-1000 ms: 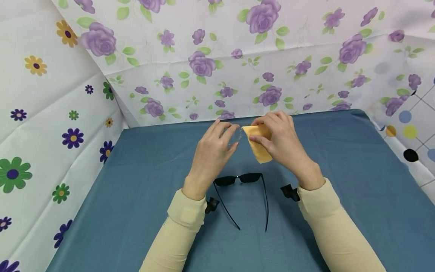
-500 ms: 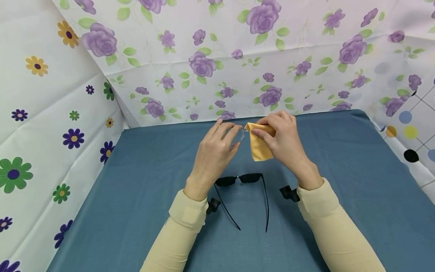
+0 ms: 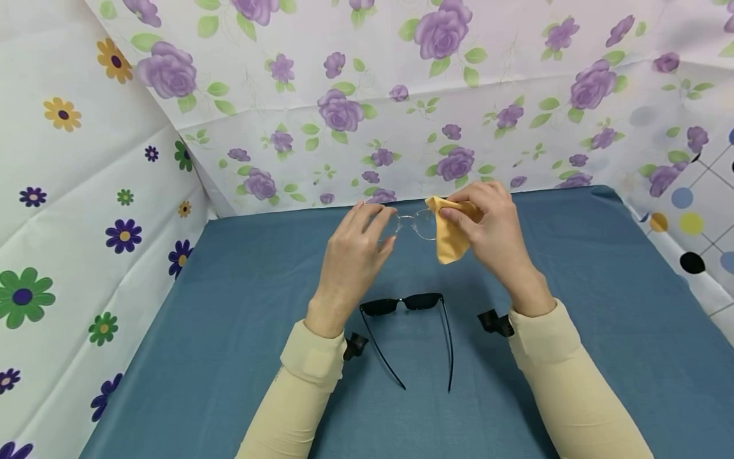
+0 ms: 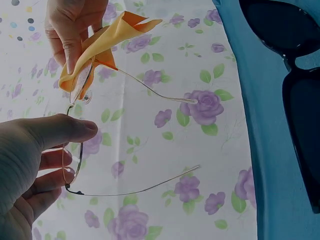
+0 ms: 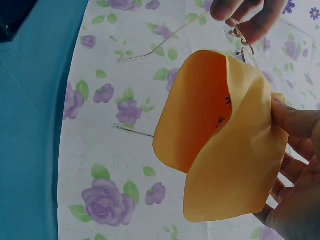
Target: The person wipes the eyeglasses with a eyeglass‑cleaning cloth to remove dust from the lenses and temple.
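Note:
A pair of thin wire-framed eyeglasses (image 3: 424, 224) is held up above the far part of the table, its temples unfolded in the left wrist view. My left hand (image 3: 358, 255) pinches one rim of the eyeglasses between thumb and fingers. With thumb and fingers my right hand (image 3: 490, 229) grips a yellow cleaning cloth (image 3: 451, 239), folded over the other lens. Dark printing shows on the inner face of the cloth (image 5: 200, 120) in the right wrist view. The cloth hides part of that lens.
Black sunglasses (image 3: 403, 303) lie on the blue tablecloth (image 3: 258, 306) between the forearms, temples spread toward the person. A white curtain with purple roses (image 3: 338, 108) stands behind the table's far edge. Dark wrist cameras (image 3: 496, 323) are strapped at both cuffs.
My right hand has moved right and slightly up with the cloth, uncovering more of the eyeglasses' bridge and one lens. The left hand has shifted slightly left. The sunglasses lie where they were.

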A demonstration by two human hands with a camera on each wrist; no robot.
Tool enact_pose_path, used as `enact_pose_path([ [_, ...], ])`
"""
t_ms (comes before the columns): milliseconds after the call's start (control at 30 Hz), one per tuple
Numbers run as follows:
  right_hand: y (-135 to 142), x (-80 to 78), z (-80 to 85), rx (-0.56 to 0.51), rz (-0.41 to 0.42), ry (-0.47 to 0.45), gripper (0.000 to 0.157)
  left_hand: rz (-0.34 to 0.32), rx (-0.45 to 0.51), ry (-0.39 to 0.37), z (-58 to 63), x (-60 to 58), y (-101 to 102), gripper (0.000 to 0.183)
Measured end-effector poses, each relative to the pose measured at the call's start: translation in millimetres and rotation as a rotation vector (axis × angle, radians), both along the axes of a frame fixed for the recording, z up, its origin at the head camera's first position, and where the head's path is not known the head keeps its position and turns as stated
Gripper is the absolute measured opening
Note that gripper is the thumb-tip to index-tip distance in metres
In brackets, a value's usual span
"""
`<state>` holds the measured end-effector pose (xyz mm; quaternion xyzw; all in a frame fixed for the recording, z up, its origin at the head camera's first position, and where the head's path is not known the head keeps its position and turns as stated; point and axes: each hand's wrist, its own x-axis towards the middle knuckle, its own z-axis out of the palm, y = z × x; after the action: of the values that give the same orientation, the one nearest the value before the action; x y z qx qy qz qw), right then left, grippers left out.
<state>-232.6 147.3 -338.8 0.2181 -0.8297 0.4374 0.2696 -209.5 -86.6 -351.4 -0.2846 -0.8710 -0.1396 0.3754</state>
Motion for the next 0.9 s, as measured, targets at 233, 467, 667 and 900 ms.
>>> enact_pose_path([
  [233, -1, -1.5, -2.2, 0.008, -0.004, 0.003, 0.017, -0.003, 0.028, -0.037, -0.2, 1.6, 1, 0.043],
  [467, -10, -1.6, -6.9, 0.063, 0.049, 0.16, 0.022, -0.01, 0.042, -0.046, 0.3, 2.0, 2, 0.042],
  [667, -18, -0.8, -11.3, 0.171, 0.019, 0.308, 0.037, 0.009, 0.054, -0.041, 0.8, 2.2, 1, 0.041],
  [900, -25, 0.6, -14.8, 0.361, -0.017, 0.461, 0.025, 0.043, 0.106, -0.045, 0.1, 1.5, 0, 0.044],
])
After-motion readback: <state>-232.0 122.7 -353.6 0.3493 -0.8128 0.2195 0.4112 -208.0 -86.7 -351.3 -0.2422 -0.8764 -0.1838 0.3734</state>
